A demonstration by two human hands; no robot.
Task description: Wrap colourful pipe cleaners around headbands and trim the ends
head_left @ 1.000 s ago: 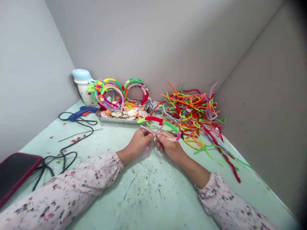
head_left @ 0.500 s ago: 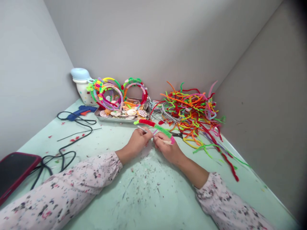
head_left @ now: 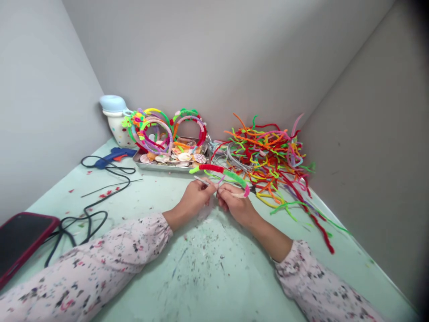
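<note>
A curved headband [head_left: 234,176] wrapped in lime, red, green, pink and cream fuzzy stems arches above and between my hands. My right hand [head_left: 234,200] is closed around its pale right end. My left hand [head_left: 196,197] is closed in a pinch on the thin grey, bare end of the band [head_left: 201,180]. The fingertips of both hands nearly meet, and a short purple stem [head_left: 221,180] sticks up between them. The fingers partly hide where the stem meets the band.
Finished headbands [head_left: 156,129] stand in a metal tray [head_left: 164,168] of shells. A blue glue gun [head_left: 112,157], its black cord, a phone [head_left: 25,241] and a white bottle [head_left: 118,127] are at left. Colourful fuzzy stems [head_left: 264,147] and scissors [head_left: 252,189] lie at right.
The headband has shifted slightly right and tilted, its arch rising a little. My right hand has turned slightly with it, and both hands sit marginally further right.
</note>
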